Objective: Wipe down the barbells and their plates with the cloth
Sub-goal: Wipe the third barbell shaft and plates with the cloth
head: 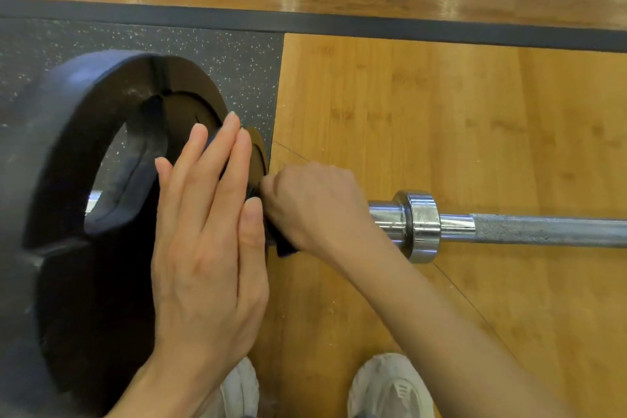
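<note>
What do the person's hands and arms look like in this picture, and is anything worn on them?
Both are bare: the left hand and the right hand show no gloves, rings or watch, and no sleeves cover the forearms as far as the frame shows. The fingernails are short and unpainted. Below, the person wears pale grey-white trainers.

Both forearms are bare, with no sleeve showing on either. The left hand and right hand wear no gloves, rings or watch, and the nails are short and plain. On the feet are worn, off-white shoes with scuffed toes.
</note>
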The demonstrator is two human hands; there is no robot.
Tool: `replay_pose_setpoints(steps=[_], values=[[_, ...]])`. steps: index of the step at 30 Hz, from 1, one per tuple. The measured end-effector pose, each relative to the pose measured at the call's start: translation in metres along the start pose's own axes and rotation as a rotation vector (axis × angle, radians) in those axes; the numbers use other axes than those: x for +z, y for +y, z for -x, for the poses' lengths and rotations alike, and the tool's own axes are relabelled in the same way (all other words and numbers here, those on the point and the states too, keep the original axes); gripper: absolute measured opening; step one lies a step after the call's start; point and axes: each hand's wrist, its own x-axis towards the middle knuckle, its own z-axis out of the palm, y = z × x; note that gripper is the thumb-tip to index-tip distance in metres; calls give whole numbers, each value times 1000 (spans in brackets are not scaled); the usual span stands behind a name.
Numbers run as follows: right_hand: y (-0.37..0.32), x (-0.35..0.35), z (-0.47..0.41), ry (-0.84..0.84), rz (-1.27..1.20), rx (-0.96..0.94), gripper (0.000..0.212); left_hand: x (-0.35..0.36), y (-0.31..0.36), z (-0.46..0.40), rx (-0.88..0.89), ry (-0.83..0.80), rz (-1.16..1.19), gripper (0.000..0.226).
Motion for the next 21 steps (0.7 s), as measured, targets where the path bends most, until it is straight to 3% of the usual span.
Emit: replay_pose_setpoints(steps=[1,3,6,8,10,13,14,16,19,21], values=[[4,-6,-12,-73,20,-58,20,0,0,-1,-2,2,-1,46],[0,2,-7,-27,42,-50,22,0,-1,-3,2,5,-8,46],[-12,35,42,258,-77,83,31,0,-1,-5,10,18,-12,45],[-11,53,55,369,-132,58,37,1,-1,-4,7,14,-32,46],[-7,32,37,272,-125,42,31,0,-1,-3,5,9,-36,46],[3,-4,-6,-52,-29,1,31,1,-2,-5,4,8,-36,46],[7,-2,-11,-57,-32,-19,29,1,-2,-7,-1,5,-42,47],[10,14,5,93,88,-10,29,1,-2,-10,-4,0,-63,47],[10,44,61,393,-18,153,41,1,-3,-14,0,3,-83,48],[20,48,59,393,11,173,45,1,-4,-14,4,-5,-100,48]])
